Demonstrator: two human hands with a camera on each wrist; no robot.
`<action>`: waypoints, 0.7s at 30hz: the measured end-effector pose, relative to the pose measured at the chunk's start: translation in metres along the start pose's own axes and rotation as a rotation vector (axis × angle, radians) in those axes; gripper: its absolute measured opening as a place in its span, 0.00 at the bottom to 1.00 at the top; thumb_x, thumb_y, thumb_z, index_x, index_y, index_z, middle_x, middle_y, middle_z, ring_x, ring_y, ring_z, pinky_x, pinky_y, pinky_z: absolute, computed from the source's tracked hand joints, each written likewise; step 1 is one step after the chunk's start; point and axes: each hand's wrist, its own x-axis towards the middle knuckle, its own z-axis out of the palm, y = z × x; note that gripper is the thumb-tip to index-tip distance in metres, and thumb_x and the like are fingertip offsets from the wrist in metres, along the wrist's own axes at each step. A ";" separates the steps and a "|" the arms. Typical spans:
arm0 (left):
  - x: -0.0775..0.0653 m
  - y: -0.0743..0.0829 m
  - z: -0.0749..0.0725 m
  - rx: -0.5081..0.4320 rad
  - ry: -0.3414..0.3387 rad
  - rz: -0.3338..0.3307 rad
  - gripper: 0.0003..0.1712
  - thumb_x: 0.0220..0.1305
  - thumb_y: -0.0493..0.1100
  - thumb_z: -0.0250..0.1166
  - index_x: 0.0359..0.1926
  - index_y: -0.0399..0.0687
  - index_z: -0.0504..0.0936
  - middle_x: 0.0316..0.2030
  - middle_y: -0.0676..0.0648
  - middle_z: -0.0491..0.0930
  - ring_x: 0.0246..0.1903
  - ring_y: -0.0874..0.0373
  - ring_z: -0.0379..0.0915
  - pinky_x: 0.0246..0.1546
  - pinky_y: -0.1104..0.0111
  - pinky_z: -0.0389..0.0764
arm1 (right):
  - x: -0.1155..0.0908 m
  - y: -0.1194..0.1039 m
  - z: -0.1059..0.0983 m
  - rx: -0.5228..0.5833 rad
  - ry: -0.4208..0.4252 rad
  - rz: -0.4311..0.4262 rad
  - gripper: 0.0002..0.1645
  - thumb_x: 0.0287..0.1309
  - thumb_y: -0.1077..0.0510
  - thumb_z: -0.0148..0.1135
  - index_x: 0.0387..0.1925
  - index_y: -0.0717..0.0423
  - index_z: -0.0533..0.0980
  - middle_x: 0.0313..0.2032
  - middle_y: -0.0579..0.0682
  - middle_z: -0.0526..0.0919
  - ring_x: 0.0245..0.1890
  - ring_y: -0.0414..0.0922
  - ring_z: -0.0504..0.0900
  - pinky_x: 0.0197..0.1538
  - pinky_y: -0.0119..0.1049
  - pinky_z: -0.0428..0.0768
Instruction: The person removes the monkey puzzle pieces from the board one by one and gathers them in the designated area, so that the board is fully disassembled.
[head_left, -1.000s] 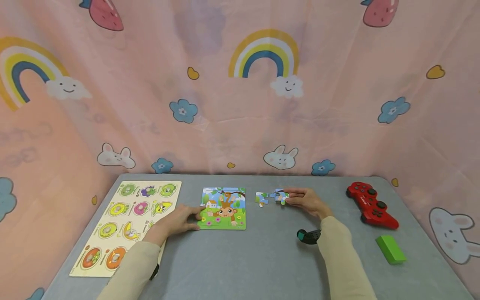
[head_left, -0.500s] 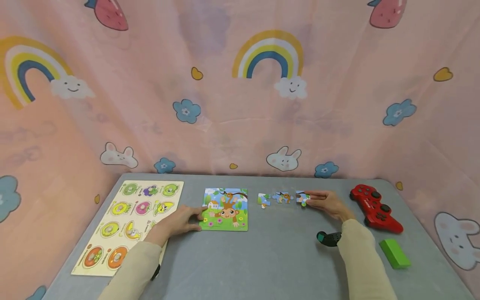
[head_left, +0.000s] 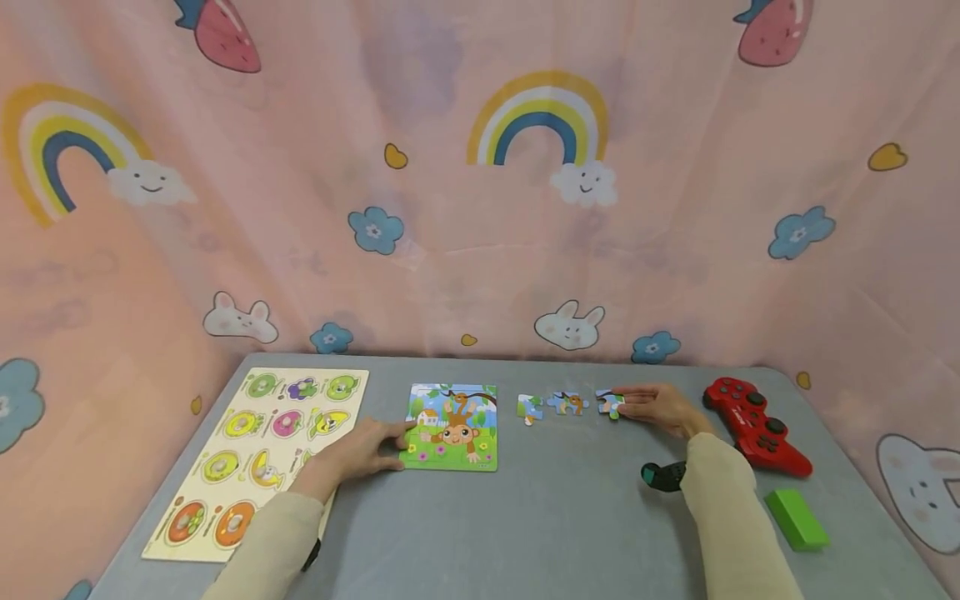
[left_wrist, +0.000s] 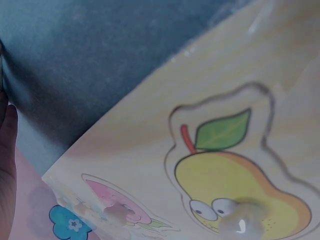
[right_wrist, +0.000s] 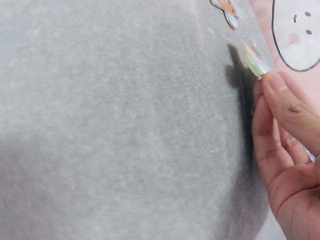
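Note:
My right hand [head_left: 663,408] pinches a jigsaw piece [head_left: 608,403] between thumb and fingers. In the right wrist view the held piece [right_wrist: 254,60] is tilted, with a shadow beneath it. To its left on the table lie a piece with a brown branch [head_left: 567,403] and a blue-green piece [head_left: 529,407], apart from each other. A square monkey puzzle [head_left: 453,429] lies flat farther left. At its left edge rest the thumb and a finger of my left hand [head_left: 365,454], spread apart. Only a sliver of that hand shows in the left wrist view.
A fruit knob puzzle board [head_left: 247,467] lies on the left, partly under the left forearm. On the right are a red game controller [head_left: 757,427] and a green block [head_left: 797,520]. A patterned pink curtain [head_left: 450,275] rises behind the grey table [head_left: 510,533].
My right hand has moved right with its piece, away from the branch piece, which now lies by itself on the table. My left hand stays at the monkey puzzle's edge.

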 end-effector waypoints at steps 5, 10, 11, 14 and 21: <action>-0.001 0.000 0.000 -0.011 -0.005 -0.008 0.12 0.56 0.41 0.71 0.42 0.48 0.83 0.56 0.46 0.78 0.49 0.57 0.74 0.51 0.58 0.72 | 0.001 -0.004 -0.001 -0.014 -0.032 0.020 0.32 0.62 0.69 0.58 0.64 0.78 0.59 0.54 0.66 0.77 0.42 0.35 0.81 0.47 0.35 0.79; -0.001 -0.001 -0.001 -0.015 -0.013 -0.027 0.27 0.57 0.42 0.71 0.58 0.41 0.77 0.39 0.56 0.83 0.40 0.61 0.72 0.47 0.61 0.72 | 0.002 -0.004 0.000 -0.170 0.018 0.002 0.34 0.60 0.63 0.63 0.64 0.73 0.63 0.56 0.67 0.74 0.47 0.41 0.77 0.47 0.31 0.77; -0.001 -0.001 -0.001 -0.017 -0.017 -0.033 0.30 0.57 0.42 0.70 0.60 0.40 0.75 0.35 0.58 0.81 0.38 0.61 0.70 0.46 0.62 0.72 | 0.002 -0.003 0.000 -0.212 0.037 -0.014 0.33 0.60 0.62 0.64 0.63 0.72 0.64 0.55 0.67 0.75 0.48 0.43 0.75 0.46 0.30 0.77; -0.001 -0.001 -0.002 -0.014 -0.021 -0.026 0.31 0.57 0.43 0.70 0.61 0.39 0.74 0.33 0.60 0.80 0.37 0.63 0.69 0.45 0.63 0.72 | 0.002 -0.003 0.000 -0.320 0.084 -0.061 0.33 0.58 0.61 0.66 0.61 0.72 0.67 0.47 0.63 0.78 0.49 0.48 0.72 0.44 0.27 0.74; -0.002 -0.003 0.000 0.017 0.020 0.060 0.31 0.56 0.42 0.71 0.59 0.34 0.75 0.33 0.57 0.82 0.36 0.63 0.71 0.45 0.61 0.74 | 0.004 -0.004 0.001 -0.422 0.126 -0.061 0.31 0.56 0.61 0.68 0.59 0.71 0.70 0.36 0.51 0.79 0.43 0.47 0.71 0.41 0.26 0.72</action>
